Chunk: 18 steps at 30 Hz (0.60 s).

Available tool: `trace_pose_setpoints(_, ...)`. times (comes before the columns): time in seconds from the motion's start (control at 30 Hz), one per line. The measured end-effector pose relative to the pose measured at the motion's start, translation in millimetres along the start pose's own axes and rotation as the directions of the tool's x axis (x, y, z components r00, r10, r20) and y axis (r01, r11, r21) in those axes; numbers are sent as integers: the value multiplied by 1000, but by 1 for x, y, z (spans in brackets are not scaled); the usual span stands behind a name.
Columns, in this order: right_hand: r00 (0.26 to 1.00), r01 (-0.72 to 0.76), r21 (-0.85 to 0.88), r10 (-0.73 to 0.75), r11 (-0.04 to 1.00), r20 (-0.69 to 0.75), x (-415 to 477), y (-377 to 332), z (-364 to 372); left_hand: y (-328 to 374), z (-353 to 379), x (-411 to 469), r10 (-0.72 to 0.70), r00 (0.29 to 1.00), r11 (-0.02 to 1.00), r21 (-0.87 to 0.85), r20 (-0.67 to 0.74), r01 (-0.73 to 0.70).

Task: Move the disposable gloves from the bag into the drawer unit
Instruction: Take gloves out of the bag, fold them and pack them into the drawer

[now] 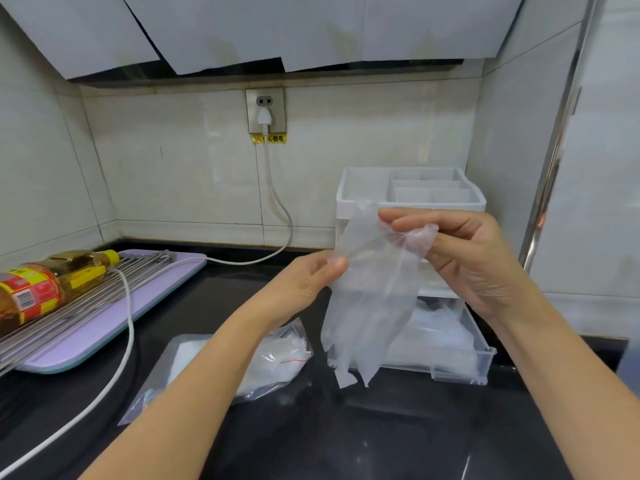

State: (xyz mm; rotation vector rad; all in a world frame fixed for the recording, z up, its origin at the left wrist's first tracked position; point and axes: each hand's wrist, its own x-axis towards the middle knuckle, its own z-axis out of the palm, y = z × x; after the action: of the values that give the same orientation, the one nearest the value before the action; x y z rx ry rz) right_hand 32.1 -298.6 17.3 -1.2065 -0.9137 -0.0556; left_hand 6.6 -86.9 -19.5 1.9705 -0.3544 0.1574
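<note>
Two hands are up in front of the drawer unit (408, 199), and between them hangs one thin, see-through disposable glove (370, 306). The left hand (308, 278) pinches its near edge between thumb and fingers (337, 263). The right hand (467, 261) pinches the bunched top corner, fingers curled over it. The glove dangles in the air, its loose finger ends drooping in front of the open bottom drawer (485, 358), not yet inside. In that clear drawer lies a pale heap (440, 337) of what look like more gloves. On the black bench (346, 441), just left of the drawer, lies the clear bag (277, 358) with a white wad inside, partly hidden by the left forearm. My read on the handling: this film weighs next to nothing and is limp, crinkly and probably clingy, so it will flutter, fold on itself and stick to skin. A light pinch at the cuff edge suits it best; too hard a pull could stretch or tear it. Lowering it flat into the drawer looks the sensible next step.
</note>
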Motion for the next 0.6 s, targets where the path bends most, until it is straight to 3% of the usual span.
trace_pose_setpoints(0.1, 1000, -18, -20, 18, 1000, -18, 0, -3, -11, 7, 9, 15, -48, 999, 986, -159, 19, 50)
trace_pose_setpoints(0.2, 982, -103, -33, 96, 994, -161, 6, -2, -25, 10, 11, 30, -87, 996, 977, -198, -33, 79)
trace_pose_setpoints(0.3, 920, -314, -66, 287, 947, -265, 9, -2, -40, 11, 10, 43, -74, 989, 997, 5, -125, 75)
trace_pose_setpoints(0.37, 887, -451, -241, 401, 859, -230, 6, -2, -45, 13, 9, 48, -71, 993, 991, 108, -97, 82)
trace_pose_setpoints(0.43, 854, -520, -365, 478, 772, -205, 4, 1, -46, 16, 11, 54, -93, 996, 976, 199, 13, 89)
trace_pose_setpoints(0.5, 826, -564, -368, 510, 739, -240, 5, 7, -44, 18, 14, 59, -118, 989, 957, 275, 90, 89)
trace_pose_setpoints(0.6, 808, -585, -331, 500, 740, -311, 6, 19, -41, 15, 16, 65, -114, 993, 931, 352, 40, 93)
